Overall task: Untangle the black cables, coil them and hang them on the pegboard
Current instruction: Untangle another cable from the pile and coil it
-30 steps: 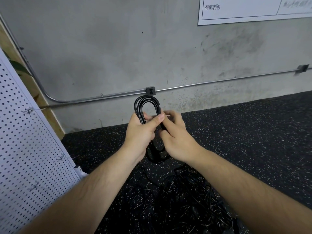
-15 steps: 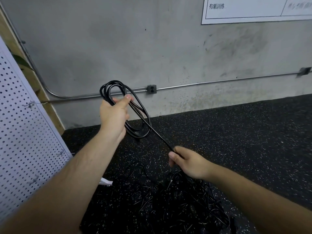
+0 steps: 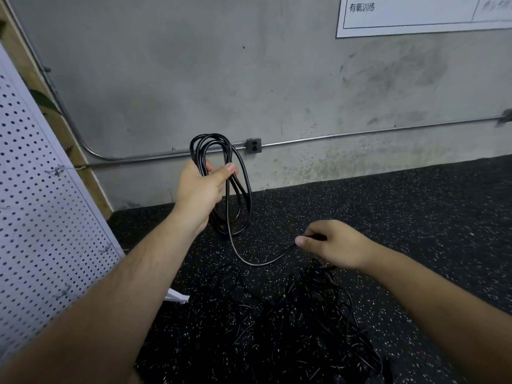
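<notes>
My left hand (image 3: 202, 189) grips the cable coil (image 3: 210, 137), my right hand (image 3: 335, 245) pinches its tail (image 3: 255, 264); the floor tangle (image 3: 304, 314) may snag it.

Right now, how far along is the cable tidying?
Done: several loops of one black cable sit coiled in the left hand. In hand: the right hand pinches that cable's loose tail, sagging between the hands. Left: finishing this coil, the tangled pile of cables, and hanging; the pegboard hooks in view hold nothing.
</notes>
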